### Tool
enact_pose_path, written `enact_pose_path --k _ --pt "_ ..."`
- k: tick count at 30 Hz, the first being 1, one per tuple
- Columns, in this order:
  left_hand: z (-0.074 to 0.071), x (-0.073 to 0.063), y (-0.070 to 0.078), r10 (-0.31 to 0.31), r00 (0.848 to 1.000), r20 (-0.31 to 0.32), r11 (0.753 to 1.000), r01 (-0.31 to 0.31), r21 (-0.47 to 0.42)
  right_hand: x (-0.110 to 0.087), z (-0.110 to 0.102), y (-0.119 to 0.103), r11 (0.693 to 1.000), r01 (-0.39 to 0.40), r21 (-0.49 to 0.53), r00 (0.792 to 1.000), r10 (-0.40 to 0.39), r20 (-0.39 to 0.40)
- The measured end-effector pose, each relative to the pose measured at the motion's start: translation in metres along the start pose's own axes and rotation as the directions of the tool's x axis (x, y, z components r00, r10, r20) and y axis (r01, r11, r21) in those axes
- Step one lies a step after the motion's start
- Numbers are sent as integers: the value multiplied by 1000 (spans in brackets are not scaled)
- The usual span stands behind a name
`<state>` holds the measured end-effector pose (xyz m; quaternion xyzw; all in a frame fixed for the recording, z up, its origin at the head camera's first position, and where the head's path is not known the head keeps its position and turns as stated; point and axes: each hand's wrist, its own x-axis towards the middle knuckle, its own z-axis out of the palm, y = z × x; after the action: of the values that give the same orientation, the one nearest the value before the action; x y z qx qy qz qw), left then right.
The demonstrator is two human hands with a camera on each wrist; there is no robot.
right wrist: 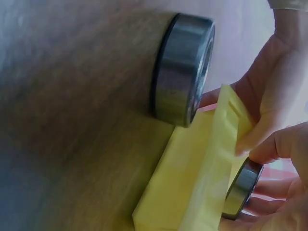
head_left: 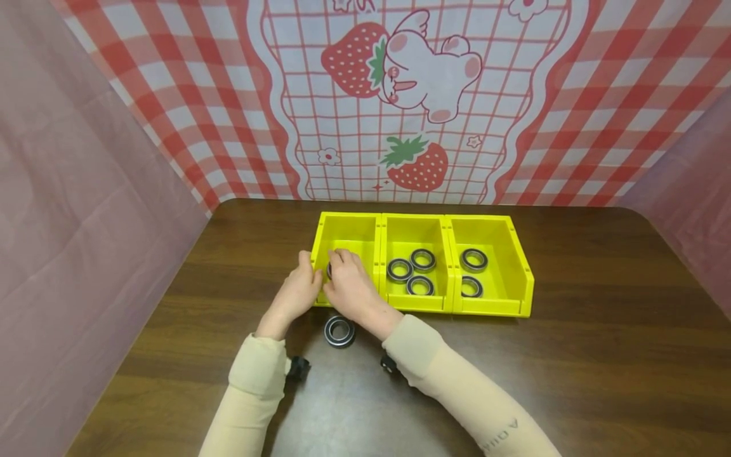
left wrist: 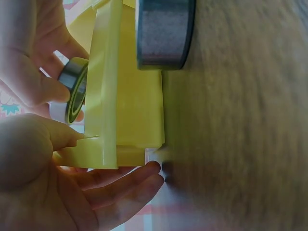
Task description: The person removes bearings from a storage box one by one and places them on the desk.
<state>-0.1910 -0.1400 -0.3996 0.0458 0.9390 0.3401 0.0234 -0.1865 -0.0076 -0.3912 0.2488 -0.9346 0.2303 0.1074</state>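
Note:
Three joined yellow bins stand on the table, and both hands are at the left bin. My left hand grips that bin's left side wall, its thumb at the rim and its fingers outside, as the left wrist view shows. Over the same bin, my right hand pinches a ball bearing between thumb and fingers, just behind the front lip. The head view shows only a sliver of this bearing beside the fingers. Another bearing lies on the table in front of the left bin, between the wrists.
Three bearings lie in the middle bin, and two in the right bin. The wooden table meets a checked strawberry cloth at the back. Pink cloth hangs at both sides. Small black devices sit at both wrists.

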Motion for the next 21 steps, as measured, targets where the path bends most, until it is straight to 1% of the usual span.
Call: enact_pose_path --k 7,16,21 --pt "0 1 -1 4 1000 -1 1000 -4 1 -8 -4 -4 1000 29 -8 999 -29 25" --pt "0 0 0 -12 1000 5 1000 12 7 -20 -12 -8 996 83 -33 997 -82 14" --pt "0 0 0 -7 1000 -2 1000 7 11 -25 -12 -8 996 89 -22 996 -89 15"
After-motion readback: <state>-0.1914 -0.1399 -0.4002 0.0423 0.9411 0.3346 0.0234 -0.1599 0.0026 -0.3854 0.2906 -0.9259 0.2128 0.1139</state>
